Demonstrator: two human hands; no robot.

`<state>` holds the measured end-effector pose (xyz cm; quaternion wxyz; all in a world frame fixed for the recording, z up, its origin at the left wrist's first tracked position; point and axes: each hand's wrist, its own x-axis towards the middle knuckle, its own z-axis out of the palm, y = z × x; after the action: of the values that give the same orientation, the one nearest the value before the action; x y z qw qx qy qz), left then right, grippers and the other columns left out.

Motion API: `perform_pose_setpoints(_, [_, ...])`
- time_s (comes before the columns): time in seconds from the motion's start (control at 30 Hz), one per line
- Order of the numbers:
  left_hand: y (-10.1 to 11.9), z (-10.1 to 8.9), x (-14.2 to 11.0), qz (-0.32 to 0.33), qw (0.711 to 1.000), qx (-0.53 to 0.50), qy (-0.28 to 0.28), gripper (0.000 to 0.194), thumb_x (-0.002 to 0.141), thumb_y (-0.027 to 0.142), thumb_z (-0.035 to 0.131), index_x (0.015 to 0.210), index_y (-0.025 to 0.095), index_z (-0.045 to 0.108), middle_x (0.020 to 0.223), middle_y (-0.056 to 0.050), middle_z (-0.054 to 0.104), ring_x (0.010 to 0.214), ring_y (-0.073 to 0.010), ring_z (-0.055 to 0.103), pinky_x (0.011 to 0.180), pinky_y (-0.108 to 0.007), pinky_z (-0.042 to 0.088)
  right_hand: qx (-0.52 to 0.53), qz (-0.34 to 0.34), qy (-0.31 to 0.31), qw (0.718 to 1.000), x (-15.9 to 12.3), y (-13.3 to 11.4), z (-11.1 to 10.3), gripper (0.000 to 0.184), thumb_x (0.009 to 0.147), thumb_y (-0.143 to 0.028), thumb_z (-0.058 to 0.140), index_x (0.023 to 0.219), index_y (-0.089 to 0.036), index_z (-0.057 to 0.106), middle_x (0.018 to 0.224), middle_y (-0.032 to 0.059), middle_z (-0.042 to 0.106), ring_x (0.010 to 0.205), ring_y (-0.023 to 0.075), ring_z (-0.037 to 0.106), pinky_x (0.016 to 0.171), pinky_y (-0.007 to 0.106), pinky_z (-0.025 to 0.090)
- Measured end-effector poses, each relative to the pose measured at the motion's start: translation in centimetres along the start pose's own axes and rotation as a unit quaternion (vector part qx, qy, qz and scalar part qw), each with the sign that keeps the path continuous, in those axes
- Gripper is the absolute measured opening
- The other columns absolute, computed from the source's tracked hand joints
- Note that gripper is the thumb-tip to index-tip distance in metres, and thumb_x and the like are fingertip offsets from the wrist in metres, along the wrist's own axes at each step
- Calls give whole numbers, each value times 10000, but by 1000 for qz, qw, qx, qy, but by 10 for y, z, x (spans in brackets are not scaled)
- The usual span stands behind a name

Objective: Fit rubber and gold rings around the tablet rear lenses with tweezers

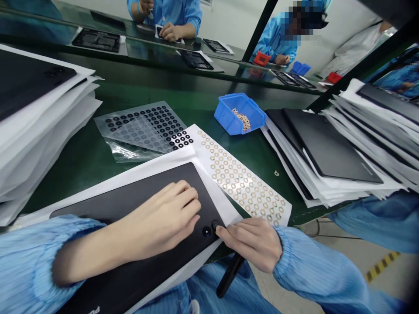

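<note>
A black tablet back cover [131, 205] lies on a white sheet at the table's near edge, its two camera holes [210, 228] near the right corner. My left hand [163, 218] rests palm down on the cover, fingers curled together, holding it still. My right hand [253, 242] is closed round a black pen-like tool [230, 274], whose shaft sticks out below the hand. Its fingertips press at the outer camera hole.
A white sheet of small gold rings [244, 181] and clear sheets of black discs [147, 126] lie beyond the cover. A blue bin [238, 113] holds gold rings. Stacks of covers and paper stand left [39, 113] and right [330, 152]. Other workers in blue sit across.
</note>
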<state>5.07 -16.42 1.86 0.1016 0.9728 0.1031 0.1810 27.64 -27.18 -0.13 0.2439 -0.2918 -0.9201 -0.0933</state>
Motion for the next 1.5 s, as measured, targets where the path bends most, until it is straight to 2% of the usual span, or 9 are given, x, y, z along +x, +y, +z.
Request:
perform_pose_setpoints(0.33, [5, 12, -3, 38, 993, -97, -51, 183, 943, 133, 413, 1027, 111, 575, 1014, -82, 576, 1012, -232, 471, 847, -355, 406, 36, 62, -31, 997, 6, 3, -1, 246, 892, -54, 413, 1021, -23, 621, 605, 38, 629, 485, 134, 558, 387, 264, 417])
perform_pose_setpoints(0.47, [5, 8, -3, 71, 991, -78, -83, 239, 915, 137, 456, 1132, 122, 556, 1074, -93, 559, 1037, -255, 455, 855, -371, 401, 117, 176, 9, 977, 7, -1, -7, 218, 932, -255, 503, 1001, -120, 660, 704, 44, 656, 533, 121, 587, 431, 239, 453])
perform_pose_setpoints(0.53, [5, 6, -4, 83, 989, -63, -103, 328, 901, 143, 476, 1226, 148, 514, 1139, -102, 534, 1055, -272, 441, 851, -385, 399, 198, 298, 82, 930, 6, -5, -11, 357, 965, -392, 406, 962, -165, 682, 750, 55, 644, 614, 136, 613, 524, 250, 503])
perform_pose_setpoints(0.63, [6, 4, -4, 77, 988, -58, -122, 400, 905, 149, 466, 1303, 192, 462, 1204, -101, 497, 1077, -285, 417, 859, -405, 388, 314, 461, 169, 813, 10, -13, -14, 582, 972, -516, 212, 850, -177, 669, 687, 44, 589, 602, 151, 599, 556, 288, 514])
perform_pose_setpoints(0.73, [7, 3, -2, 68, 987, -68, -131, 403, 920, 134, 421, 1318, 195, 445, 1176, -99, 498, 1078, -285, 407, 861, -415, 379, 402, 537, 180, 720, 17, -20, -11, 401, 963, -457, 352, 786, -189, 591, 636, 8, 596, 564, 130, 604, 560, 258, 521])
perform_pose_setpoints(0.8, [7, 2, -1, 71, 985, -73, -138, 380, 930, 134, 403, 1303, 186, 456, 1136, -94, 508, 1068, -277, 411, 854, -410, 377, 427, 552, 175, 695, 22, -23, -5, 176, 913, -337, 526, 817, -197, 571, 708, 1, 641, 650, 129, 657, 625, 240, 548])
perform_pose_setpoints(0.9, [7, 1, 0, 73, 985, -72, -137, 334, 935, 140, 407, 1257, 170, 492, 1090, -88, 520, 1053, -268, 420, 838, -398, 372, 435, 552, 207, 680, 25, -27, 6, 55, 854, -226, 611, 825, -202, 571, 810, -3, 652, 719, 121, 685, 683, 227, 571])
perform_pose_setpoints(1.07, [6, 3, -1, 72, 986, -72, -134, 278, 948, 175, 424, 1205, 169, 530, 1059, -77, 529, 1028, -251, 438, 814, -381, 356, 395, 548, 287, 680, 24, -36, 19, 128, 846, -134, 583, 738, -196, 553, 759, -15, 633, 627, 93, 666, 595, 186, 571])
perform_pose_setpoints(1.5, [7, 8, -2, 68, 989, -67, -114, 279, 941, 196, 446, 1204, 172, 536, 1034, -75, 537, 1014, -249, 456, 830, -385, 340, 329, 558, 282, 708, 27, -38, 19, 178, 789, -76, 576, 694, -209, 505, 706, -17, 644, 564, 123, 636, 527, 233, 558])
